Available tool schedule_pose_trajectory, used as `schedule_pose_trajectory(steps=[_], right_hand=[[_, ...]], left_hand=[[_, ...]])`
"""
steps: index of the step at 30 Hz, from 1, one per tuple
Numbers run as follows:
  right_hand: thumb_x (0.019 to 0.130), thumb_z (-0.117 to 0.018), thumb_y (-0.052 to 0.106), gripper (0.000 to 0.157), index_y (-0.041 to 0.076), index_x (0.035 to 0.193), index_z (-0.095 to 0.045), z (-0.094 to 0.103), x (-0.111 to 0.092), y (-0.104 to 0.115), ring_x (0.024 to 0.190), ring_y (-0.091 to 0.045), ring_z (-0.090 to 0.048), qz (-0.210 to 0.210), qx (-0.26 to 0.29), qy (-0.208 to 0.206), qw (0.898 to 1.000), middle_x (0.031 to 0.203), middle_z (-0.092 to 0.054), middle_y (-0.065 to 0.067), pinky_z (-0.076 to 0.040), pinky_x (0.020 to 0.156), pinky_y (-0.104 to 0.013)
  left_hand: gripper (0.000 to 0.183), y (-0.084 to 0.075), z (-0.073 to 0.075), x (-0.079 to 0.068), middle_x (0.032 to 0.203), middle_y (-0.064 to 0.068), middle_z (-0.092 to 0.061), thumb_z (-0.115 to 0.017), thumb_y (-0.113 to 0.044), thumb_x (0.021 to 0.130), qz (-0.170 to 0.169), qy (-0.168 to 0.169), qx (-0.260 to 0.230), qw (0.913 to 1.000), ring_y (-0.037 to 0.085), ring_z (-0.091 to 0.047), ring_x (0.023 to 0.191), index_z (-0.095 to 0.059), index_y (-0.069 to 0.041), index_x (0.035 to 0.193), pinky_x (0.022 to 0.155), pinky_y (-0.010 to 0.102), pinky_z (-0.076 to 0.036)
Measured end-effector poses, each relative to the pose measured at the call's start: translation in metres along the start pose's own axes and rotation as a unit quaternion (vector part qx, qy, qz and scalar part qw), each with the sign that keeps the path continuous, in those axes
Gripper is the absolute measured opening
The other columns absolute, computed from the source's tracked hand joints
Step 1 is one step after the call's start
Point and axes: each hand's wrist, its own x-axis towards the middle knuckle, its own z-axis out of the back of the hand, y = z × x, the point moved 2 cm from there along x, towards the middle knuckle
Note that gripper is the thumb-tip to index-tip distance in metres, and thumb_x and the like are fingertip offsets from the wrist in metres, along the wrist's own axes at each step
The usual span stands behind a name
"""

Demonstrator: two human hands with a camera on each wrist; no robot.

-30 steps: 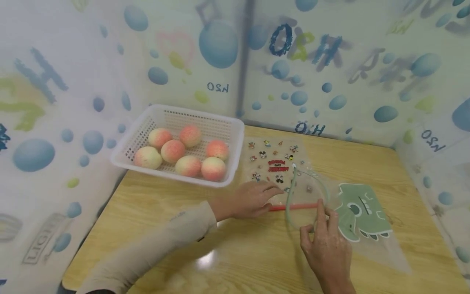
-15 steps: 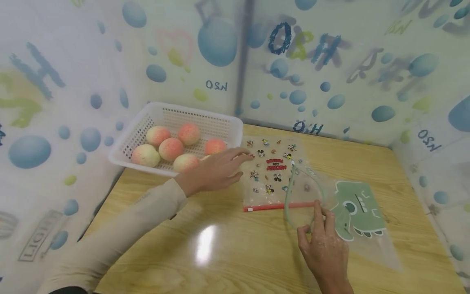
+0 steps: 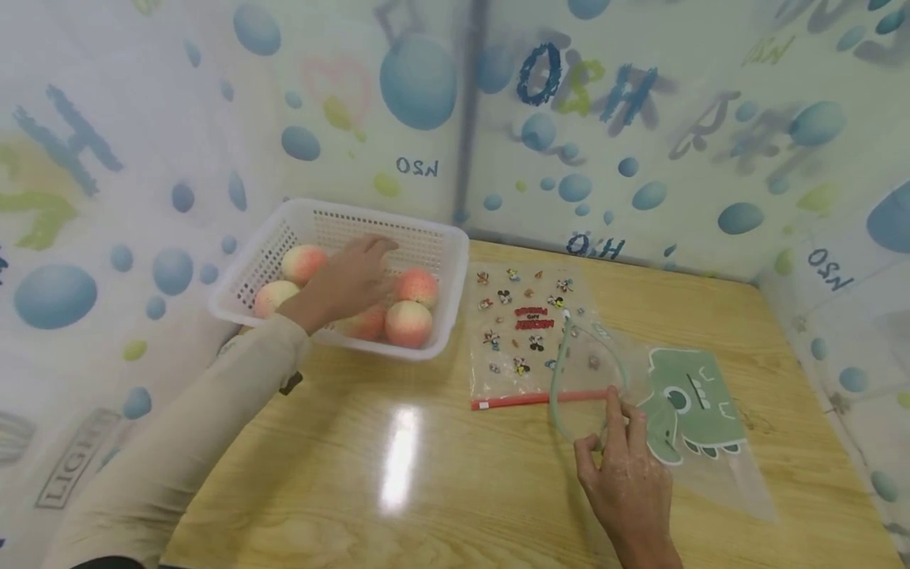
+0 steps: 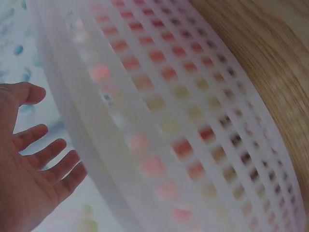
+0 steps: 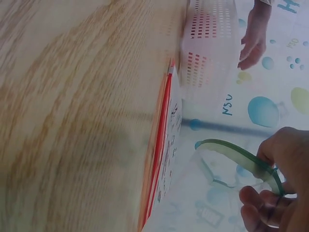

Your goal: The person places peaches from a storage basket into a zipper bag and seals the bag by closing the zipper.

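My left hand (image 3: 351,276) is over the white plastic basket (image 3: 451,304), fingers spread and loosely bent with nothing between them. Beneath and beside it lie several pink-and-yellow peaches (image 3: 409,324), some hidden by the hand and forearm. The left wrist view shows the same hand (image 4: 41,159) beyond the basket's rim. With thumb and fingers, my right hand (image 3: 629,474) pinches the green edge (image 5: 241,157) of a clear zip bag (image 3: 700,415) printed with a green dinosaur. That bag's mouth stands open as a loop.
A second clear zip bag (image 3: 506,356) with cartoon prints and a red zip strip (image 3: 512,401) lies flat between basket and right hand, partly overlapped by the green-edged bag. Printed wall sheeting (image 3: 419,190) encloses the wooden table (image 3: 320,474) at the back and sides.
The left hand has moved left from the cartoon-print bag to over the basket, uncovering the red zip strip. The right hand keeps its pinch on the green-edged bag and has barely shifted.
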Motion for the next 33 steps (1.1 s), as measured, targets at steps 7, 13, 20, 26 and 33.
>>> schedule_pose_trajectory(steps=[7,13,20,26,33], right_hand=[[0.078,-0.068,0.005,0.071,-0.007,0.145,-0.047,0.0,-0.001,-0.002,0.052,-0.021,-0.046,0.0,0.008,-0.005,1.0,0.112,-0.055,-0.026,-0.035,0.037,-0.028],[0.078,-0.067,0.006,0.07,-0.007,0.143,-0.049,-0.001,-0.003,-0.003,0.05,-0.019,-0.043,-0.015,0.007,-0.013,1.0,0.113,-0.055,-0.024,-0.032,0.037,-0.029],[0.078,-0.07,0.006,0.072,-0.006,0.145,-0.047,-0.004,-0.003,0.0,0.049,-0.017,-0.039,-0.024,0.0,-0.003,1.0,0.113,-0.054,-0.024,-0.031,0.038,-0.027],[0.078,-0.071,0.005,0.072,-0.006,0.145,-0.048,-0.005,-0.003,0.001,0.049,-0.016,-0.037,-0.022,-0.004,0.0,1.0,0.113,-0.055,-0.024,-0.031,0.038,-0.026],[0.079,-0.069,0.005,0.07,-0.005,0.144,-0.049,-0.006,-0.003,0.003,0.049,-0.015,-0.036,-0.023,0.001,-0.001,1.0,0.114,-0.055,-0.024,-0.03,0.038,-0.026]], left_hand=[[0.05,0.05,0.013,-0.004,0.147,0.024,-0.046,-0.051,-0.02,0.099,0.101,0.045,0.028,0.9935,0.044,-0.038,0.138,-0.047,0.002,0.144,0.112,0.06,-0.029],[0.05,0.077,0.02,-0.011,0.147,0.033,-0.04,-0.047,-0.01,0.098,0.129,0.051,0.033,0.9898,0.054,-0.035,0.135,-0.044,0.008,0.144,0.11,0.065,-0.029],[0.054,0.097,0.025,-0.019,0.157,0.033,-0.025,-0.046,-0.008,0.101,0.144,0.099,0.064,0.9825,0.054,-0.02,0.143,-0.035,0.004,0.152,0.112,0.069,-0.02],[0.062,0.107,0.022,-0.021,0.161,0.033,-0.013,-0.048,-0.008,0.098,0.159,0.118,0.046,0.9791,0.053,-0.01,0.147,-0.028,0.003,0.155,0.114,0.069,-0.012],[0.066,0.11,0.021,-0.024,0.162,0.032,-0.014,-0.056,-0.01,0.096,0.17,0.143,0.032,0.9744,0.054,-0.01,0.146,-0.03,0.001,0.156,0.113,0.07,-0.011]])
